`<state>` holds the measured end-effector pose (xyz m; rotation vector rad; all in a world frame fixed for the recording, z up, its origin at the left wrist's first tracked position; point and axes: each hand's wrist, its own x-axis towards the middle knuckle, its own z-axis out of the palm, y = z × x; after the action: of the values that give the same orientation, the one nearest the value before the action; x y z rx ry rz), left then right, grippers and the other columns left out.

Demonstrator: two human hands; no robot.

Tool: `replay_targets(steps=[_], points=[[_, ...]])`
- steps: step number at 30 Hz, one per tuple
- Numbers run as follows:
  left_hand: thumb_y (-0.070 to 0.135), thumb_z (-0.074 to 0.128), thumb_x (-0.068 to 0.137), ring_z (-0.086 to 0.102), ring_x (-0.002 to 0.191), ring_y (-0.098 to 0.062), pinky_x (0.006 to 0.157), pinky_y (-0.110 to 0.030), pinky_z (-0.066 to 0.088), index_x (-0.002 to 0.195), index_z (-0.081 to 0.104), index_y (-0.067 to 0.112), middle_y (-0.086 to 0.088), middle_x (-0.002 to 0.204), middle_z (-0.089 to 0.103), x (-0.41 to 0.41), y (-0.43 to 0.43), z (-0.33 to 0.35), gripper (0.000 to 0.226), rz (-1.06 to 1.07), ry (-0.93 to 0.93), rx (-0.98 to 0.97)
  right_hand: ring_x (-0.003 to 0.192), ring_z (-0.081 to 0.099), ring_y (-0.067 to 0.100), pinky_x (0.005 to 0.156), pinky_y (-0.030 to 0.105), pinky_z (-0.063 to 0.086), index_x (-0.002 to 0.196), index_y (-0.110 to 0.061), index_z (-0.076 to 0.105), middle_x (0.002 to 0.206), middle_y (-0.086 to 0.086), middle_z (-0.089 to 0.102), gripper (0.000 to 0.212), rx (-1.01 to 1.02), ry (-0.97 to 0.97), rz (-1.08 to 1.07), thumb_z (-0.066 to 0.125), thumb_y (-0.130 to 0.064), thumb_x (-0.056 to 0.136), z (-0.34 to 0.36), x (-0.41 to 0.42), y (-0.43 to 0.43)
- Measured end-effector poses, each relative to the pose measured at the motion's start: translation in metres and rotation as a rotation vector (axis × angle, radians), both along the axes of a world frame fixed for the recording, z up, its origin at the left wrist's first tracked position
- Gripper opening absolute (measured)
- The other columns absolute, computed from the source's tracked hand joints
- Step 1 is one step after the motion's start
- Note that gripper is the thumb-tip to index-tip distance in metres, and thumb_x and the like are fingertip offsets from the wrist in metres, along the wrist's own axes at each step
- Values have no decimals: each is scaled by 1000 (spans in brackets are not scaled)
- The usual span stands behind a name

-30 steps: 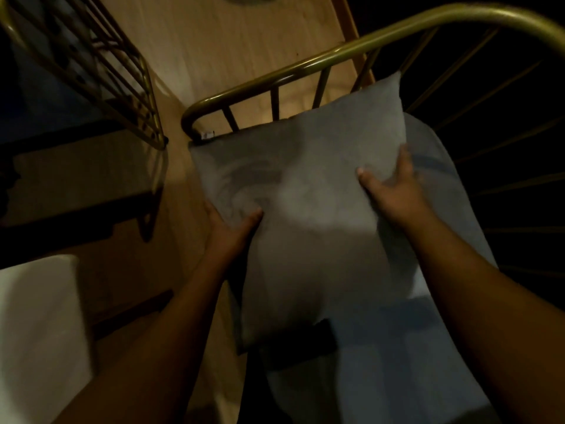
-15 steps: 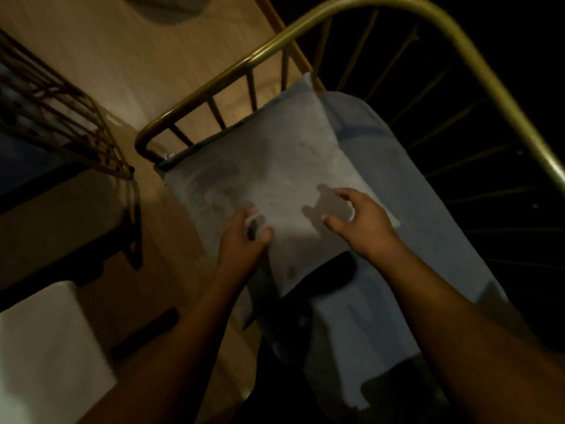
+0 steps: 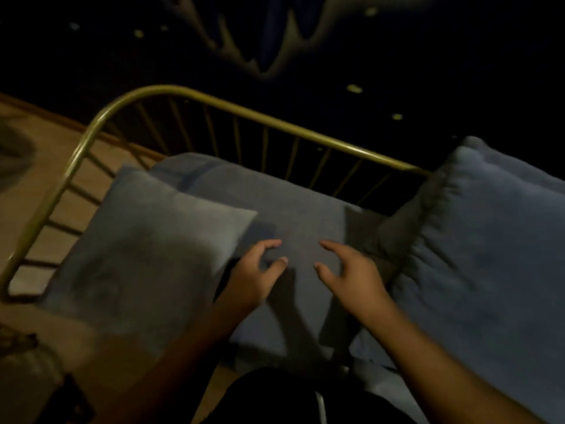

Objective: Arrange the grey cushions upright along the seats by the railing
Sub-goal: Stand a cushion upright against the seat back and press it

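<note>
A grey cushion (image 3: pixel 153 240) leans against the left end of the brass railing (image 3: pixel 275 117), at the left of the grey seat pad (image 3: pixel 293 209). A second, larger grey cushion (image 3: pixel 489 240) stands tilted at the right, against the railing's far end. My left hand (image 3: pixel 253 273) hovers over the seat pad just right of the left cushion, fingers apart and curled, holding nothing. My right hand (image 3: pixel 348 270) hangs beside it over the middle of the seat, also with spread fingers and nothing in it.
Wooden floor (image 3: pixel 46 154) lies beyond the railing at the left. It is dark behind the railing, with small light specks. A dark, blurred object (image 3: pixel 70 399) sits at the lower left, and my dark-clothed legs (image 3: pixel 290 399) are at the bottom.
Both hands have let go of the left cushion, which now rests against the railing's end. My view has swung right, bringing the second cushion into sight, and my hands have moved over the seat's middle.
</note>
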<state>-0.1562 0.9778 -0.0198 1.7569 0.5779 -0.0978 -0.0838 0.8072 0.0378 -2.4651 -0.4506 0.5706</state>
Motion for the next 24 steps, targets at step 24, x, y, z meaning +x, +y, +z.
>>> replay_targets(steps=[24], points=[[36,77,74,27,139,-33,111,-36,27,144,29,17,-18,155,13,112,-336,40,87,-130,-156,297,140,28,26,111,35,26,145,-17,36,154,9,28,72,259,-167,-918,67,-41,84,16,0,-433]])
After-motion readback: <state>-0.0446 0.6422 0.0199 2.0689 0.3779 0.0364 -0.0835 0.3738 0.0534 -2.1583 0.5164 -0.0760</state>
